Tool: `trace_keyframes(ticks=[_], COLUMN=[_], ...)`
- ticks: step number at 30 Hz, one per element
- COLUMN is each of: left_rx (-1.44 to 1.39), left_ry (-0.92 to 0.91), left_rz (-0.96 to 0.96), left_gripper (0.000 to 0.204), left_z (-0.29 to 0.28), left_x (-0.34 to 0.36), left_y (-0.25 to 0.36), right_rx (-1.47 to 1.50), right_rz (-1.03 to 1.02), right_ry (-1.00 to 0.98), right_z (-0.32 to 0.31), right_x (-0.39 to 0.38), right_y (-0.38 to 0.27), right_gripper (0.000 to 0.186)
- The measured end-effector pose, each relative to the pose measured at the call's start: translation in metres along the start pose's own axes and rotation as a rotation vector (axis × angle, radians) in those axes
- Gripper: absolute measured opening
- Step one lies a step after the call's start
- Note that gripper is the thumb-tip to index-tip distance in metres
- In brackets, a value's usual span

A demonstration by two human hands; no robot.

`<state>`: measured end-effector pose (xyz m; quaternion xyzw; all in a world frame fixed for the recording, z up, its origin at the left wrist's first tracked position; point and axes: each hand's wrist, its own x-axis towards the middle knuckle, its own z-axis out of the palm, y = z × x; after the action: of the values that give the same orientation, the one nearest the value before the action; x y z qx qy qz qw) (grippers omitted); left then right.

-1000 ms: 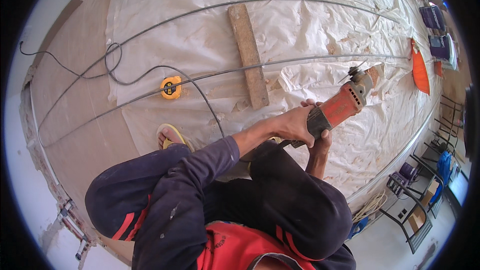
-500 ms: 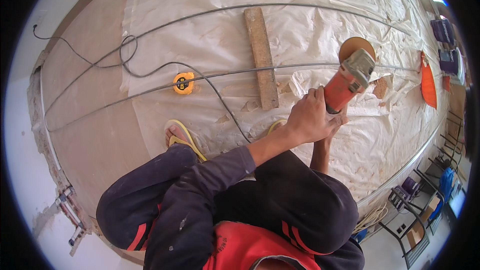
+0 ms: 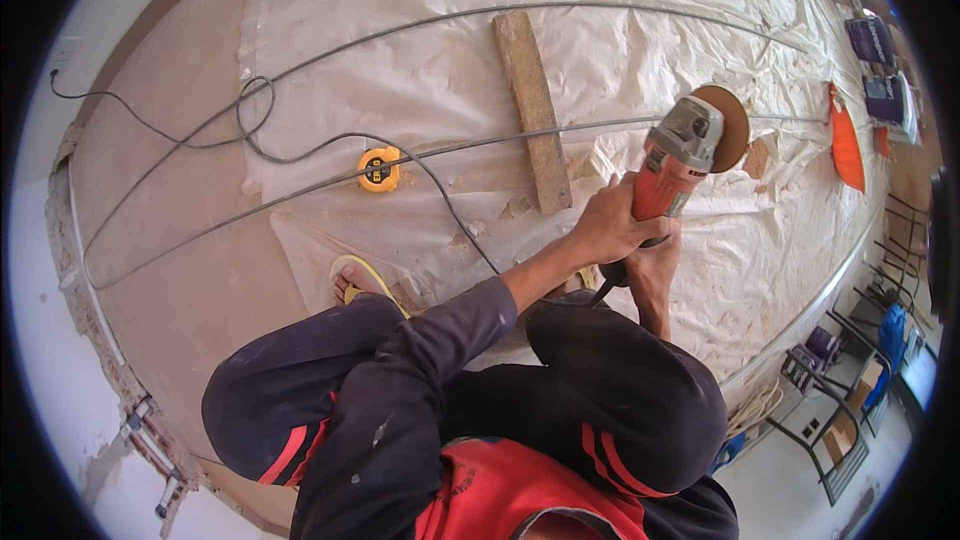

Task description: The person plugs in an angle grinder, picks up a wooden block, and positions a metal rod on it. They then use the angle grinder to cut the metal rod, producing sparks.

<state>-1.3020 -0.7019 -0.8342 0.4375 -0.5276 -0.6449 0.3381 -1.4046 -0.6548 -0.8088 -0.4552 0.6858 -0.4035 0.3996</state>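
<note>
Both my hands hold a red and grey angle grinder (image 3: 662,180) over the sheeting, its brown cutting disc (image 3: 733,127) tilted nearly edge-up at the far right end. My left hand (image 3: 608,225) wraps round the red body. Below it, my right hand (image 3: 652,265) closes round the rear end, with its fingers partly hidden. A dark power cord (image 3: 440,185) runs from the wall to the tool. Beyond the grinder, a long thin steel bar (image 3: 470,143), bent back on itself at the left, passes over a wooden plank (image 3: 532,110). A yellow tape measure (image 3: 379,170) sits under the bar.
Wrinkled plastic sheeting (image 3: 400,70) covers much of the floor. My sandalled foot (image 3: 355,280) is near the tape measure. To the right are an orange cloth-like piece (image 3: 846,145), dark packages (image 3: 884,100) and metal-framed chairs (image 3: 835,450). A broken wall edge (image 3: 105,340) runs along the left.
The grinder has turned in my hands, so its disc now faces right and stands more on edge. Its rear end and cord have come into view. My head view has shifted slightly.
</note>
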Motion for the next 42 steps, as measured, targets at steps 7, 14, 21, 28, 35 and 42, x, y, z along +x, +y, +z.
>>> trace_keyframes(ticks=[7,14,21,28,35,42], left_rx=[-0.119,-0.145,0.301,1.054,0.979,0.99], left_ry=[-0.211,-0.361,-0.399,0.195,0.217,0.236], left_rz=[0.231,0.086,-0.033,-0.026,0.107,0.082], left_gripper=[0.079,0.078,0.042,0.027,0.023,0.022], left_z=[0.015,-0.012,-0.107,-0.172,-0.171,-0.164], left_x=[0.0,-0.023,-0.016,-0.028,-0.023,-0.029], left_y=[0.001,0.012,-0.035,-0.081,-0.103,-0.1], right_rx=[-0.115,-0.164,0.001,0.014,-0.03,-0.148], right_rz=[0.044,0.101,0.2,0.167,0.154,0.15], right_ry=[0.103,0.009,-0.166,-0.185,-0.285,-0.356], right_z=[-0.019,-0.024,-0.005,-0.011,-0.021,-0.01], right_x=[-0.027,-0.045,-0.034,-0.021,-0.015,-0.01], right_y=[-0.026,-0.028,0.023,0.033,0.044,0.041], right_gripper=[0.063,0.066,0.068,0.07,0.072,0.077])
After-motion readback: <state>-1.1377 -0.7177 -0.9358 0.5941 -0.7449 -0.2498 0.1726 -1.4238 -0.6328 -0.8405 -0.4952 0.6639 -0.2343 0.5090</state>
